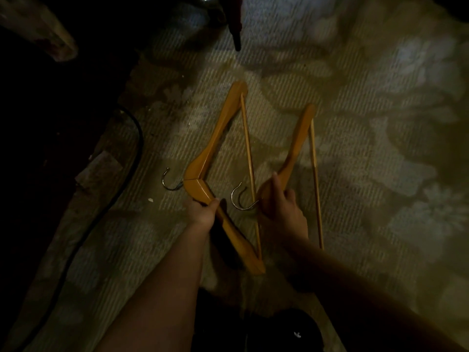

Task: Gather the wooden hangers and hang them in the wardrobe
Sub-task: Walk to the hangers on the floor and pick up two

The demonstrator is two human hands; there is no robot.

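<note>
Two wooden hangers with metal hooks are over a patterned carpet. My left hand (205,212) grips the left hanger (215,138) on its lower shoulder, just below the neck; its hook (170,179) points left. My right hand (283,207) grips the right hanger (299,141) at its neck, thumb along the wood; its hook (239,199) curls left between my hands. Both hangers point away from me, side by side. The near part of the right hanger is hidden under my hand and arm. No wardrobe is in sight.
The beige floral carpet (368,123) spreads to the right. A black cable (129,158) runs along the carpet's left edge beside dark floor. A dark furniture leg (236,29) stands at the top. A dark object (286,329) lies near my feet.
</note>
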